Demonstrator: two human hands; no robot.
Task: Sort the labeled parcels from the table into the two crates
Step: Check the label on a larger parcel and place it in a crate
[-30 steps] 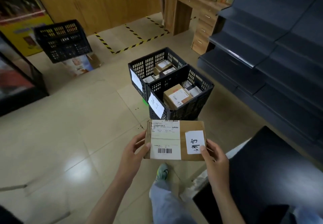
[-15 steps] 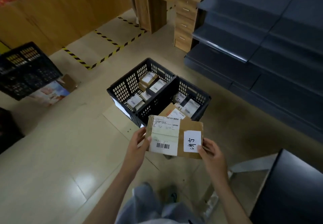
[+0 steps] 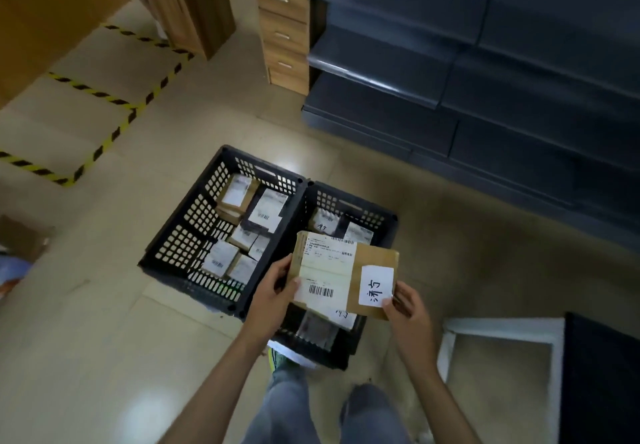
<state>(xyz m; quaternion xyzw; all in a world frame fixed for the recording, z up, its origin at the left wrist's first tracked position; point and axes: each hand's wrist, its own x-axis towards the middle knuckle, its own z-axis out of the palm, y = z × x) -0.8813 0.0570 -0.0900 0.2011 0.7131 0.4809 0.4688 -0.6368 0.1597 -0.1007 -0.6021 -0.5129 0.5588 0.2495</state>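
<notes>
**Grip.** Both hands grasp one flat brown parcel (image 3: 375, 260). The left hand (image 3: 272, 293) clamps the parcel's left edge: thumb on the top face at the edge of the printed shipping label (image 3: 325, 270), fingers curled underneath. The right hand (image 3: 407, 312) pinches the near right corner: thumb tip on the lower corner of the white handwritten label (image 3: 376, 286), fingers below the parcel. Neither grip is released.

**Position of the parcel.** It is held roughly level, face up, in the air above the right crate (image 3: 349, 206).

**Obscured areas.** The parcel and hands cover the middle of the right crate's interior. The fine print on the shipping label is too small to read. The fingers under the parcel are hidden. The dark table (image 3: 602, 374) at the lower right is cut off by the frame edge.

**Containers.** Two black perforated crates stand on the tiled floor (image 3: 86, 322), touching along one long side. The left crate (image 3: 187, 232) holds several small labelled boxes (image 3: 265, 209), packed closely. The right crate shows labelled boxes at its far end (image 3: 323, 221) and another, dim and partly covered, at its near end (image 3: 317, 331).
</notes>
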